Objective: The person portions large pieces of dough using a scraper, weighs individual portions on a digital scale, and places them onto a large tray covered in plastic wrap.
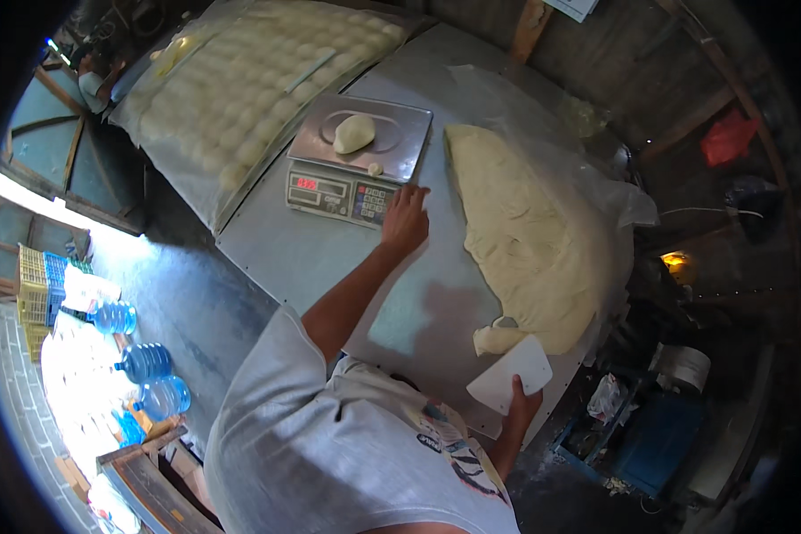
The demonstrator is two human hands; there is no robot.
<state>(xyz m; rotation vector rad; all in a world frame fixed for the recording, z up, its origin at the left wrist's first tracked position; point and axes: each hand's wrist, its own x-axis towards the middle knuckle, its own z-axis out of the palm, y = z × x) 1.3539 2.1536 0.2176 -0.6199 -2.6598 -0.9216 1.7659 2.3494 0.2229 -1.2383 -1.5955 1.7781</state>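
Note:
My left hand (407,221) is at the right front corner of a digital scale (334,194), beside its keypad. Its fingers are partly spread, and I see nothing in them. A round dough piece (355,134) rests on the scale's metal pan (313,142), with a tiny dough bit (376,169) near the pan's front edge. My right hand (523,405) grips a white dough scraper (510,374) by one edge. Just beyond the scraper lies a large slab of dough (521,236), its near end narrowing to a cut strip (498,340).
Rows of dough balls under plastic film (249,89) fill the table's far left. Clear plastic sheeting (587,169) borders the slab's right side. Blue water jugs (160,396) and stacked crates (40,285) stand on the floor at left. Another person (96,87) is at the far left.

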